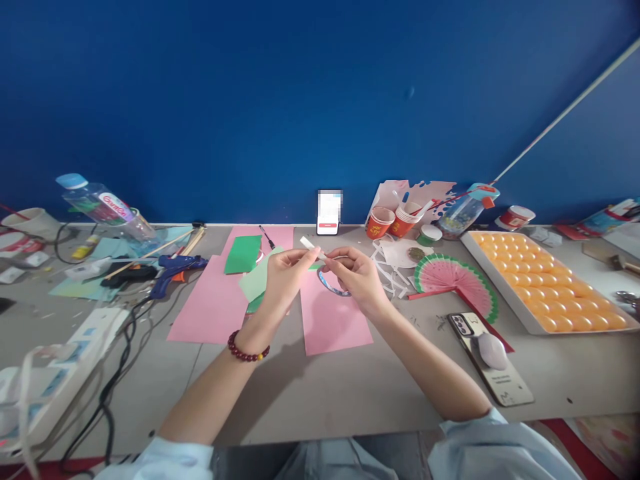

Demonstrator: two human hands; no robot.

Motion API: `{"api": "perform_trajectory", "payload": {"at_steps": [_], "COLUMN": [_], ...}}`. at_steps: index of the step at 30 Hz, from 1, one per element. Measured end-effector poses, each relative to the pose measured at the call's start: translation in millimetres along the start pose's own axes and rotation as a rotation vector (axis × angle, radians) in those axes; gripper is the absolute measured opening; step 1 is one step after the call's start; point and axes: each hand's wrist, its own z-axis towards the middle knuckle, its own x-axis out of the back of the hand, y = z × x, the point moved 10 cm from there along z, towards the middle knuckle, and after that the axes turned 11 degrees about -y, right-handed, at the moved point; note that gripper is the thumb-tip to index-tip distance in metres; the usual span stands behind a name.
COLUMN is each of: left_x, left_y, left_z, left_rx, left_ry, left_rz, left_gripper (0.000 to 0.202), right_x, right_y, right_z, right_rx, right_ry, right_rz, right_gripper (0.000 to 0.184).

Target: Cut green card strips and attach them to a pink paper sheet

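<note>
My left hand and my right hand are raised together over the grey table. Both pinch a narrow white paper strip that sticks up and to the left from my left fingertips. A dark red bead bracelet circles my left wrist. Under the hands lie pink paper sheets, a green paper piece, a pale green piece and a roll of tape, partly hidden by my right hand.
A blue glue gun, wooden sticks and a power strip with cables lie left. A watermelon paper fan, white paper scraps, red paper cups, a tray of orange balls and a phone sit right. A small phone stands against the blue wall.
</note>
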Motion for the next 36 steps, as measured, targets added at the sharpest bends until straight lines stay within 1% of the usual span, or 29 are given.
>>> {"api": "perform_trajectory", "payload": {"at_steps": [8, 13, 23, 36], "left_x": [-0.4, -0.5, 1.0, 1.3], "left_y": [4.3, 9.2, 6.0, 14.7], "left_z": [1.3, 1.1, 3.5, 2.5], "left_rx": [0.001, -0.028, -0.03, -0.07], "left_ry": [-0.017, -0.025, -0.039, -0.044], "left_rz": [-0.035, -0.014, -0.008, 0.018], "left_gripper": [0.022, 0.023, 0.022, 0.019], "right_x": [0.1, 0.3, 1.0, 1.2], "right_y": [0.6, -0.7, 0.2, 0.9], "right_z": [1.5, 2.1, 2.2, 2.4], "right_rx": [0.01, 0.017, 0.032, 0.029], "right_ry": [0.002, -0.001, 0.011, -0.009], "right_rz": [-0.002, -0.028, -0.019, -0.06], "right_gripper": [0.033, 0.029, 0.034, 0.033]}}
